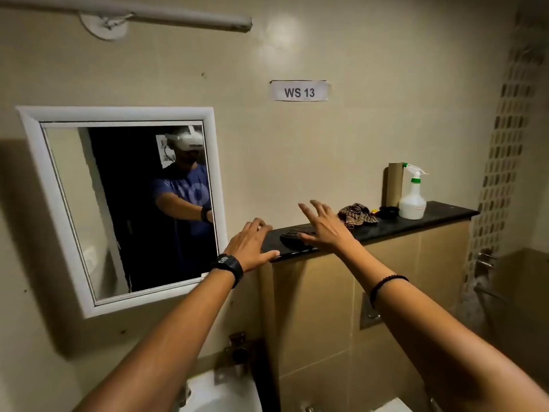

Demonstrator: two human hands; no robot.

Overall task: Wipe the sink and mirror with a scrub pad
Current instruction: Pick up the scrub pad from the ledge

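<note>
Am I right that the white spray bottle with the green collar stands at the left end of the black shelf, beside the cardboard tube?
Not quite: in the head view the spray bottle stands near the right end of the black shelf, far from the mirror. It is beside the cardboard tube, as you say.

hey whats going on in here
A person is reaching both hands to a dark shelf beside the mirror. The right hand, fingers spread, is over a dark scrub pad on the shelf, not gripping it yet. The left hand rests on the shelf's edge. A spray bottle and cloth sit further along. No wiping is under way.
</note>
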